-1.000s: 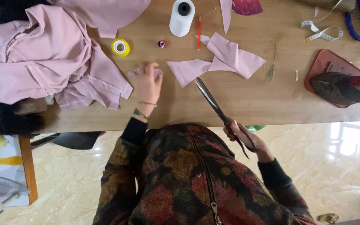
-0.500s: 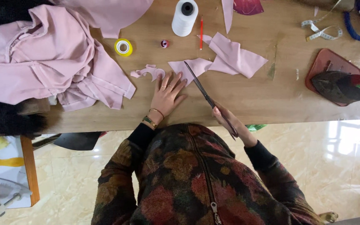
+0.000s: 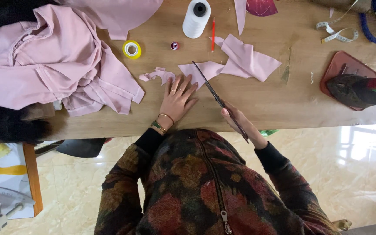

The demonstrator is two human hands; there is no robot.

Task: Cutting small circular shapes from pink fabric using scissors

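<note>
Scissors (image 3: 216,96) in right hand (image 3: 236,119); left hand (image 3: 177,99) flat beside pink scraps (image 3: 240,61).

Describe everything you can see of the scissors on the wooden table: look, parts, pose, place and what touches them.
The scissors are long, with dark metal-looking blades. They appear shut, lying slantwise, the tip pointing away from the person onto a pink fabric piece. The handle end sits in the right hand near the table's front edge, largely hidden by it. The left hand lies flat beside them, apart.

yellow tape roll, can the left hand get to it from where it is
Probably yes: the left hand lies flat on the table, and only bare wood and a small pink scrap lie between it and the tape roll.
</note>
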